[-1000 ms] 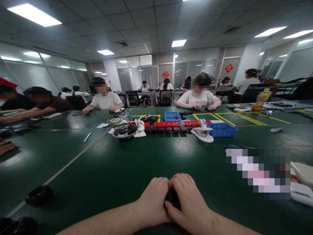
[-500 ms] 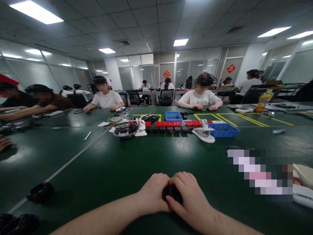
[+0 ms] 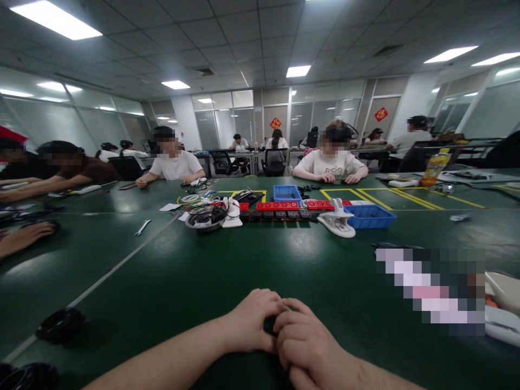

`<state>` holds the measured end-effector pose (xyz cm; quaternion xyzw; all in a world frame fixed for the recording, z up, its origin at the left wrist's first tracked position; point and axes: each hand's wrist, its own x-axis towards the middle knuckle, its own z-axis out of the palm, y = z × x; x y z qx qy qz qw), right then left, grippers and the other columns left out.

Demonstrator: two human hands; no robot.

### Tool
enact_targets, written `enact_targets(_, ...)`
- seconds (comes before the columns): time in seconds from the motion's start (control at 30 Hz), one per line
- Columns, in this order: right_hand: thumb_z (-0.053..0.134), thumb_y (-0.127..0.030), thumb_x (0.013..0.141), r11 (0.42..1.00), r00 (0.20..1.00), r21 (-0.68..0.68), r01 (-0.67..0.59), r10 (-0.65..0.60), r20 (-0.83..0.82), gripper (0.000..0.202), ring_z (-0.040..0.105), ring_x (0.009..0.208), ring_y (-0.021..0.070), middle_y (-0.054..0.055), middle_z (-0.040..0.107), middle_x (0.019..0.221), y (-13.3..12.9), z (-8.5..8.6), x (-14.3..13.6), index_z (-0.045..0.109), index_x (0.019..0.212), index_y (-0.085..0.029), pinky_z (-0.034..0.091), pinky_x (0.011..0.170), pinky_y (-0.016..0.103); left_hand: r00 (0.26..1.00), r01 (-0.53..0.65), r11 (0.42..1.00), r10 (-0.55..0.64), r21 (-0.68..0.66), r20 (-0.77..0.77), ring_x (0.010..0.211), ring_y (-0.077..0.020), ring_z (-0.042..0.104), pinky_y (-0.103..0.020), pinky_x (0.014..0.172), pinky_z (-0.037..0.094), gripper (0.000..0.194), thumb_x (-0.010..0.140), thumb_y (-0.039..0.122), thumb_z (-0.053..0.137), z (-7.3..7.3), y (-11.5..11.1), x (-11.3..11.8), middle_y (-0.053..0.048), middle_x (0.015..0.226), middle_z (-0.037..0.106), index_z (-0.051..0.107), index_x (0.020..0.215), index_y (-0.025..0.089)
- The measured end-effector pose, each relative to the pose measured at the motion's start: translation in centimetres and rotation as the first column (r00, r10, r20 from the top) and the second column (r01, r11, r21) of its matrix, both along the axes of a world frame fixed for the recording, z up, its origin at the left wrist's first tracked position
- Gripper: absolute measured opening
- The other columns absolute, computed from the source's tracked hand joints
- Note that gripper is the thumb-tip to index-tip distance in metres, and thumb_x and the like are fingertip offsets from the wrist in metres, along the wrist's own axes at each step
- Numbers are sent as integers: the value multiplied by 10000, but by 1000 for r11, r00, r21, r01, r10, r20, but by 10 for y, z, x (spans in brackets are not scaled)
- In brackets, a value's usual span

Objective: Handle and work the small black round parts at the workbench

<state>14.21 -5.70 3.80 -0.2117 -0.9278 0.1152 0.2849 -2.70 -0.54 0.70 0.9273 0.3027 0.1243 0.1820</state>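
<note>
My left hand (image 3: 254, 319) curls its fingers and thumb round a black object (image 3: 270, 325), of which only a small dark patch shows. Against it from the right, my right hand (image 3: 306, 338) is closed, its fingers bent inward and touching the fingertips of my left hand. What lies under the right fingers is hidden. Both hands are low over the green table (image 3: 170, 292), near its front edge. At the left lies a black coiled thing (image 3: 60, 325), with more black coils (image 3: 30, 376) at the lower left corner.
Across the middle stand a metal bowl (image 3: 206, 218), a white clamp (image 3: 338, 221), red blocks (image 3: 278, 206) and a blue tray (image 3: 371, 216). A wrench (image 3: 142, 227) lies at the left. Another person's hand (image 3: 30, 237) reaches in from the left. White items (image 3: 501, 325) lie at the right.
My right fingers have curled in and now cover most of the black object, which showed plainly between my hands before. At the left, another person's hand has come further into view.
</note>
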Motion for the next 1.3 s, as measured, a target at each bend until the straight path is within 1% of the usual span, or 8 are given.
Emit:
enact_targets(0.2,392,-119,657,999,997,11,38,-37,-65,307,567,937,172,4,650,867,0,1,5,534,906,-229,230,1030,444,999,-4,1000,5,-31,36,836,-188,525,-297,774,380,419,592,424,711,3,-3,-1,5,913,568,549,916,215)
enact_targets(0.3,465,-194,667,988,975,18,155,-150,-162,448,532,1003,223,90,586,1046,2,-8,7,422,1112,-170,253,1004,495,997,-44,998,47,-53,63,876,-208,519,-325,808,387,586,556,431,725,2,-7,0,-15,994,558,497,1052,221)
enact_targets(0.4,510,-253,700,960,946,-30,277,-278,-166,504,496,1040,253,127,534,1103,5,-17,6,355,1168,-148,252,989,532,989,-105,992,112,-67,97,898,-218,515,-339,813,397,683,518,414,744,4,-12,2,-23,1031,548,454,1104,215)
enact_targets(0.6,542,-300,745,917,922,-162,365,-380,-73,469,499,1018,250,111,539,1079,10,-21,2,375,1161,-162,238,988,557,972,-205,976,212,-76,103,871,-230,519,-369,800,411,703,469,466,772,11,-20,9,-42,989,550,481,1044,183)
enact_targets(0.83,530,-351,756,911,909,-131,392,-405,-95,416,512,969,249,101,552,1034,7,-18,1,420,1113,-169,257,975,532,953,-299,954,300,-33,45,798,-226,504,-386,761,412,608,467,512,740,10,-28,14,-35,896,541,500,913,175)
enact_targets(0.97,552,-335,729,902,898,-116,417,-428,-105,333,519,866,234,85,554,938,5,-17,-3,465,1004,-170,391,839,460,937,-348,937,348,-27,-18,780,-220,491,-386,760,407,560,493,510,702,12,-30,17,-36,875,524,492,891,177)
enact_targets(1.07,571,-252,693,875,875,-123,467,-478,-80,242,505,792,217,71,544,863,4,-17,-6,482,903,-171,425,722,392,932,-358,934,355,-22,-71,782,-219,485,-377,756,406,496,535,479,669,13,-30,17,-39,864,523,494,885,175)
enact_targets(1.3,567,-208,673,822,832,-130,554,-554,41,120,470,722,196,34,519,766,2,-14,-10,486,757,-179,398,687,381,951,-306,952,307,25,-33,725,-192,484,-329,709,396,353,554,389,661,4,-24,15,-15,777,531,488,775,175)
